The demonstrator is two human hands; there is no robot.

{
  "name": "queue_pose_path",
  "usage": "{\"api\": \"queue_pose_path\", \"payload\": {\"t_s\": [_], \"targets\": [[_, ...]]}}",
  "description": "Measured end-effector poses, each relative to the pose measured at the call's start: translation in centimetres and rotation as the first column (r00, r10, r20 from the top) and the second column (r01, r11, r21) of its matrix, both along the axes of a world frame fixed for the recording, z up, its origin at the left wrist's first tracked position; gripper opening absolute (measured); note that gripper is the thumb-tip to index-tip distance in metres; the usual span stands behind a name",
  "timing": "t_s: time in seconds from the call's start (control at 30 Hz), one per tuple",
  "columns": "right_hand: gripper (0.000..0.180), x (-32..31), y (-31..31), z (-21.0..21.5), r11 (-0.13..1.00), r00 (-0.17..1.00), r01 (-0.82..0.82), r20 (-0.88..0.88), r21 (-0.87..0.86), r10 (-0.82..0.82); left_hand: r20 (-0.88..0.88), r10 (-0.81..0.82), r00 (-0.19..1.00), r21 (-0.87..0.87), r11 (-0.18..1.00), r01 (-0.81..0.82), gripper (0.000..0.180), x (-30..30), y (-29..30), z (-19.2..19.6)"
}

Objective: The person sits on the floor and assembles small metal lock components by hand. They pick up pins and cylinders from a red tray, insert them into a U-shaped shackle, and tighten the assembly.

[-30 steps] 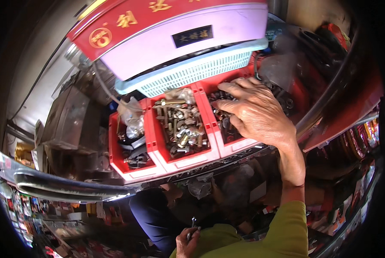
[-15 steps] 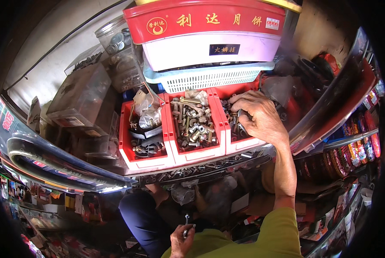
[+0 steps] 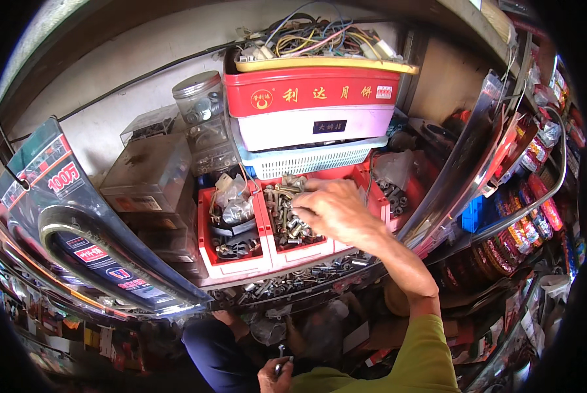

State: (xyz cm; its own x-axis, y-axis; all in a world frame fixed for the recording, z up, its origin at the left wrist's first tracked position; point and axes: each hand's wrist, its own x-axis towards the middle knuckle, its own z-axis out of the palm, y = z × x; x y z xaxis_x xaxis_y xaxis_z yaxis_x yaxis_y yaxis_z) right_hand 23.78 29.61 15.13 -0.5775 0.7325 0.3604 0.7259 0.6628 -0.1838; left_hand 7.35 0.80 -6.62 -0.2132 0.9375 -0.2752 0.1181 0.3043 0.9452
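Over the right side of the middle red bin [image 3: 262, 226] is my right hand [image 3: 342, 211], slightly blurred, with its fingers bent and drawn together. Whatever they hold, if anything, is hidden. Loose bolts and nuts [image 3: 293, 229] fill that bin, just beside the fingertips. Low in the view, close to my body, my left hand [image 3: 275, 378] is closed around a small shiny metal piece [image 3: 280, 357] that looks like a bolt. The right red bin [image 3: 380, 204] lies partly behind my right hand and wrist.
The left red bin [image 3: 239, 262] holds plastic bags and dark parts. More hardware [image 3: 293, 283] lies on the ledge below. Behind stand a light-blue basket [image 3: 313, 162], a red tub [image 3: 316, 88] and wires [image 3: 326, 40]. Clear boxes [image 3: 146, 173] and hanging packaged goods [image 3: 103, 242] flank them.
My right hand has moved left from the right red bin to the middle one. The view has shifted, showing more of the wires above. My left hand still grips its metal piece.
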Motion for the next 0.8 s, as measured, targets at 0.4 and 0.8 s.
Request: {"api": "queue_pose_path", "payload": {"t_s": [0.4,0.8], "targets": [[0.004,-3.4,1.9,0.2,0.99,0.959,-0.065,0.283,0.124,0.027,0.134,0.201,0.97,-0.003,0.979,-0.203,0.02,-4.9,0.5,2.0],[0.013,-0.2,1.1,0.1,0.905,0.848,-0.38,-0.464,-0.193,0.257,0.358,0.222,0.907,0.051,0.965,-0.257,0.02,-5.4,1.8,3.6]]}}
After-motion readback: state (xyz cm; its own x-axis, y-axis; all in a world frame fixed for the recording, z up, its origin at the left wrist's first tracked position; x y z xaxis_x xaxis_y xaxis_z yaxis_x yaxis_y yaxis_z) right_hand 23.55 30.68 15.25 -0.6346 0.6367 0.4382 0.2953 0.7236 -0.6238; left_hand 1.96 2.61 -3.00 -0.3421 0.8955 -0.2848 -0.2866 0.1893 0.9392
